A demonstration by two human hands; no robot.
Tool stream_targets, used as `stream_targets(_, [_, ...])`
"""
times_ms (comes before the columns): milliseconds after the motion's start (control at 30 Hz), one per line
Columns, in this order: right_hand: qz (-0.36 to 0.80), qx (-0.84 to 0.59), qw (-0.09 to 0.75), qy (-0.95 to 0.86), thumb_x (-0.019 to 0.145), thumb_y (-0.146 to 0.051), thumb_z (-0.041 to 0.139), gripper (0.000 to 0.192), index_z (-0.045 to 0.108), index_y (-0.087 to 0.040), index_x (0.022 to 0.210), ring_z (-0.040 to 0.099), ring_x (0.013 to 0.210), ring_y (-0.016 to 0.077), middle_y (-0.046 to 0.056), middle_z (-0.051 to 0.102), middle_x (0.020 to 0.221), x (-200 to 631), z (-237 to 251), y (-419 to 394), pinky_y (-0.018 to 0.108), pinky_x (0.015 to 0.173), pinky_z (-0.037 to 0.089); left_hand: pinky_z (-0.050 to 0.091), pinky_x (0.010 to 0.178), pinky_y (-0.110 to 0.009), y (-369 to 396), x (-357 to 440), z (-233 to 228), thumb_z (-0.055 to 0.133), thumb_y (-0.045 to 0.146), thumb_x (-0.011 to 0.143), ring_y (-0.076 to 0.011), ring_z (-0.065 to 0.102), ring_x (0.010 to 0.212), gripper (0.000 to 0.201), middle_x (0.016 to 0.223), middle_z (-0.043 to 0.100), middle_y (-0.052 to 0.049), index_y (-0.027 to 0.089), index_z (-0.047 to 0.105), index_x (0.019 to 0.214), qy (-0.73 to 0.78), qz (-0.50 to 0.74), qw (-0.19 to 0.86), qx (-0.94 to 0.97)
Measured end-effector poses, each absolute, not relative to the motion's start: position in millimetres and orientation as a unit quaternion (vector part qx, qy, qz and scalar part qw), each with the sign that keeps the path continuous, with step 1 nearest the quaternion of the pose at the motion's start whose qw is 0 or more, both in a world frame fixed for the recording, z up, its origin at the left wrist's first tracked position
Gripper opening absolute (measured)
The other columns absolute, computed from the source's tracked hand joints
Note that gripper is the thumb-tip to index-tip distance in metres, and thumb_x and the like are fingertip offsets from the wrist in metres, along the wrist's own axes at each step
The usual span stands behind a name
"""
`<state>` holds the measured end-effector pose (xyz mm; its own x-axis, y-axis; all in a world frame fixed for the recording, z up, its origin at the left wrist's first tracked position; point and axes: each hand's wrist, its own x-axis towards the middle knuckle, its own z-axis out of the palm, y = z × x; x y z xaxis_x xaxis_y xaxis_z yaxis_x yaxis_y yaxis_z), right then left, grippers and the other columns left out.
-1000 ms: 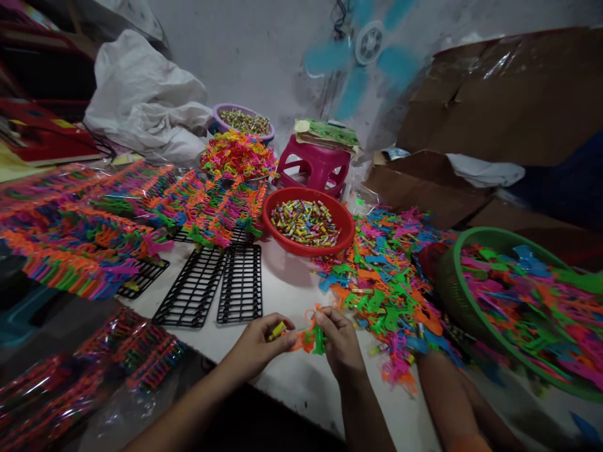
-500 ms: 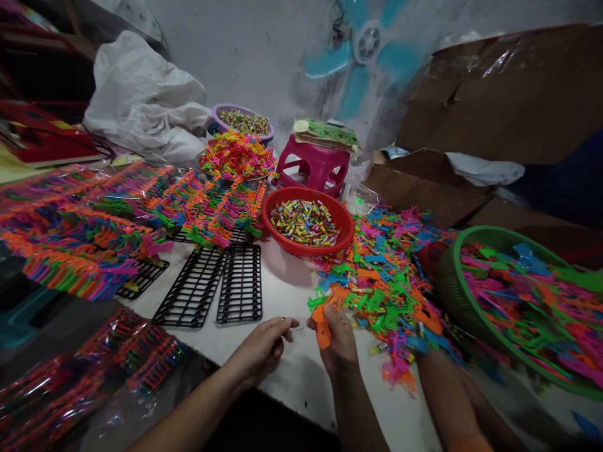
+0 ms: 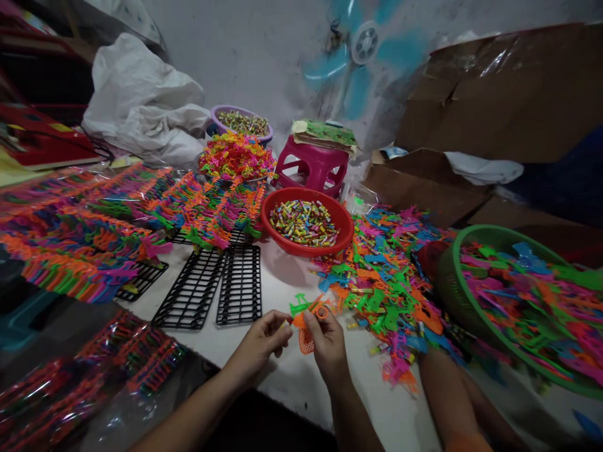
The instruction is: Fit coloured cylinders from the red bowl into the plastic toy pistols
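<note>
My right hand (image 3: pixel 327 345) is closed around an orange plastic toy gun (image 3: pixel 306 339), its cross-hatched grip hanging below the fingers. Thumb and fingers of my left hand (image 3: pixel 261 345) are pinched together at the toy's left end. A tiny yellowish bit shows at those fingertips, too small to name. Just beyond the fingers is a bright green plastic piece (image 3: pixel 299 306); whether it is held or lies on the table I cannot tell. To the right spreads a heap of colourful plastic toy parts (image 3: pixel 386 282).
A red bowl (image 3: pixel 346 242) of small shiny tubes stands behind my hands. Black plastic racks (image 3: pixel 239 285) lie left, with rows of toys (image 3: pixel 89 245) beyond. At right are a green basket (image 3: pixel 452 282) of parts and another person's bare limb (image 3: pixel 445 389). A pink stool (image 3: pixel 313 166) stands behind.
My hands have come together, and the left fingers now meet the orange toy gun. My right hand has shifted slightly left and turned the toy.
</note>
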<state>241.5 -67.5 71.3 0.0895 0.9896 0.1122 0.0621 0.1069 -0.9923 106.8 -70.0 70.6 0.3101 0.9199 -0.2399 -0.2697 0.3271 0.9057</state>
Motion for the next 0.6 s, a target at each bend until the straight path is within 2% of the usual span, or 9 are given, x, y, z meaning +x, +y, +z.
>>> stream_targets(100, [0.412, -0.516, 0.529, -0.533, 0.08, -0.036, 0.051, 0.024, 0.046, -0.018, 0.064, 0.039, 0.054, 0.0087, -0.004, 0.042, 0.059, 242, 68, -68, 0.021, 0.051, 0.034, 0.029, 0.045, -0.018, -70, 108, 70, 0.064, 0.042, 0.065, -0.0062, 0.034, 0.05, 0.036, 0.057, 0.04, 0.007, 0.014, 0.055, 0.086, 0.419, 0.434, 0.685, 0.408])
stream_targets(300, [0.403, -0.517, 0.536, -0.532, 0.079, -0.037, 0.052, 0.023, 0.049, -0.018, 0.065, 0.042, 0.056, 0.0096, -0.003, 0.045, 0.06, 238, 70, -70, 0.021, 0.053, 0.036, 0.026, 0.045, -0.018, -70, 111, 68, 0.065, 0.042, 0.064, -0.0061, 0.032, 0.05, 0.034, 0.059, 0.041, 0.007, 0.014, 0.056, 0.081, 0.44, 0.445, 0.655, 0.423])
stream_targets(467, [0.402, -0.532, 0.58, -0.469, 0.079, -0.04, 0.05, 0.024, 0.048, -0.019, 0.068, 0.045, 0.055, 0.0105, -0.002, 0.047, 0.06, 228, 63, -74, 0.021, 0.053, 0.038, 0.027, 0.046, -0.018, -74, 116, 72, 0.066, 0.042, 0.063, -0.0067, 0.032, 0.05, 0.031, 0.053, 0.038, 0.007, 0.013, 0.057, 0.069, 0.464, 0.445, 0.607, 0.468])
stream_targets(600, [0.381, -0.528, 0.606, -0.457, 0.082, -0.039, 0.046, 0.023, 0.046, -0.019, 0.071, 0.045, 0.054, 0.0106, -0.002, 0.048, 0.06, 223, 53, -78, 0.021, 0.052, 0.038, 0.033, 0.047, -0.019, -71, 120, 73, 0.066, 0.042, 0.062, -0.0077, 0.039, 0.05, 0.03, 0.052, 0.044, 0.006, 0.014, 0.058, 0.065, 0.467, 0.428, 0.602, 0.487])
